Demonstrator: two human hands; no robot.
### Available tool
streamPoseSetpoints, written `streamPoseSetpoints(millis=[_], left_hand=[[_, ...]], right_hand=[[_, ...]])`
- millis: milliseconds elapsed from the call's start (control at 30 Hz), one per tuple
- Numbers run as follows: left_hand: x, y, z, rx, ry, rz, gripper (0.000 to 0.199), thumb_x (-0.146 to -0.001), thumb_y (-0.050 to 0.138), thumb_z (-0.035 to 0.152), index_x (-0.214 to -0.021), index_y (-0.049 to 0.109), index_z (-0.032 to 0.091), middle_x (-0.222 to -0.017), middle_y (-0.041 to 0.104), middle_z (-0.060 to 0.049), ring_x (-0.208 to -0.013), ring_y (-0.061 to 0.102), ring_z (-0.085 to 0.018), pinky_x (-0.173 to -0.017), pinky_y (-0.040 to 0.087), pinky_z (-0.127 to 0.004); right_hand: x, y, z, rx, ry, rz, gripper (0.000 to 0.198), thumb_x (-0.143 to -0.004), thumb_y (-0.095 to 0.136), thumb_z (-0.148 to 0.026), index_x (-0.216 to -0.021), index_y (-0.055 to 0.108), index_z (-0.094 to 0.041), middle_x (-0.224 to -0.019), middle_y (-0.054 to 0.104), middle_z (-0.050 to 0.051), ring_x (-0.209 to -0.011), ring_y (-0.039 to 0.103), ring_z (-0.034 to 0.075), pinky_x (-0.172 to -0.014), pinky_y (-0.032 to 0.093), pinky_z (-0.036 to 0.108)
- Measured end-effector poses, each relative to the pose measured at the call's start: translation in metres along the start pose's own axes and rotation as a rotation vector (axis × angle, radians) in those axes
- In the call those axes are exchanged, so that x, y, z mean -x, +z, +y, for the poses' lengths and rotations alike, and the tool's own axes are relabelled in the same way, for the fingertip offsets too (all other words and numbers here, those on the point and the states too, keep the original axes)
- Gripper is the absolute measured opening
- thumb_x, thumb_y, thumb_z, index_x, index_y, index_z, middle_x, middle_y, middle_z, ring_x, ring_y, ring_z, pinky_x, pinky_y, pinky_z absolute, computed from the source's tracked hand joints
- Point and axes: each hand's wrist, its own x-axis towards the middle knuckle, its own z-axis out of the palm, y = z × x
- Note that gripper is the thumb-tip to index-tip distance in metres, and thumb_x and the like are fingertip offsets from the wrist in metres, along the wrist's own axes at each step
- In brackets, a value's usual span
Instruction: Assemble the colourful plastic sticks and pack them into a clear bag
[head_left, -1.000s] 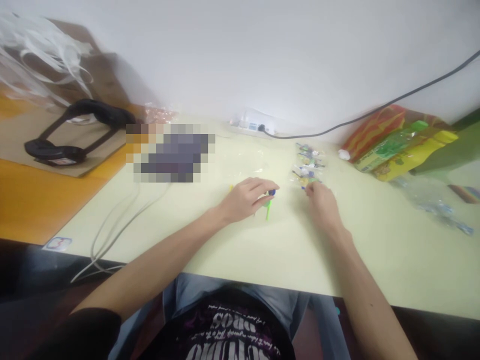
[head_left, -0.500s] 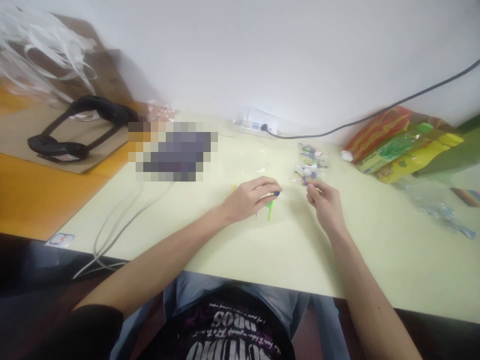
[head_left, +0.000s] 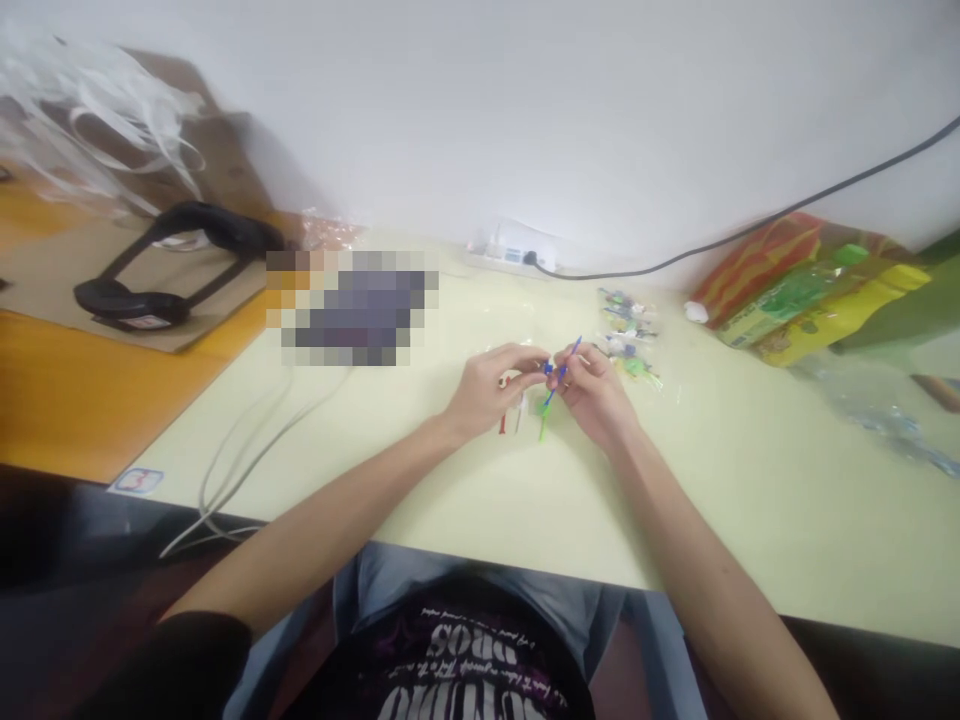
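My left hand [head_left: 496, 388] is closed in a pinch on a small blue piece [head_left: 548, 368]. Close beside it, my right hand [head_left: 596, 392] grips a thin blue plastic stick [head_left: 575, 347], which slants up to the right. The two blue pieces are very near each other; whether they touch I cannot tell. On the table below the hands lie a bright green stick [head_left: 544, 425], a red stick [head_left: 503, 420] and a thin pale stick [head_left: 519, 412], partly covered by my left hand and fingers.
Small clear bags of coloured parts [head_left: 628, 325] lie beyond my right hand. Bottles [head_left: 814, 300] and clear plastic wrapping [head_left: 877, 410] are at the right. A blurred-out dark object [head_left: 360, 310], cables [head_left: 247, 460] and a black frame [head_left: 180, 265] are at the left. A power strip [head_left: 517, 245] sits by the wall.
My right hand has moved left with the blue stick, from near the bags to beside my left hand. The red stick now shows under my left hand.
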Motion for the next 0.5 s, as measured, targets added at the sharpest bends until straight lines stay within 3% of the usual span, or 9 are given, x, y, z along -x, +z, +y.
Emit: streamPoseSetpoints(millis=[133,500], left_hand=[[0.0011,0.0002,-0.0033,-0.063,0.037,-0.035,0.023,-0.097,0.071,0.031,-0.117,0.075,0.020,-0.107,0.079,-0.008,-0.094,0.076,-0.017,-0.086,0.060,-0.029],[0.0025,0.0006,-0.0057,-0.092,0.085,-0.107,0.027,-0.100,0.067,0.036,-0.121,0.074,0.021,-0.113,0.078,-0.010,-0.095,0.076,-0.018,-0.082,0.061,-0.029]], right_hand=[[0.0108,0.0000,0.0075,-0.039,0.069,-0.057,0.029,-0.081,0.086,-0.046,-0.089,0.066,-0.026,-0.085,0.065,-0.003,-0.067,0.061,0.012,-0.066,0.053,0.027],[0.0111,0.0052,0.0025,-0.115,0.123,-0.039,0.034,-0.082,0.085,-0.048,-0.085,0.059,-0.026,-0.081,0.061,-0.004,-0.068,0.059,0.012,-0.064,0.053,0.024]])
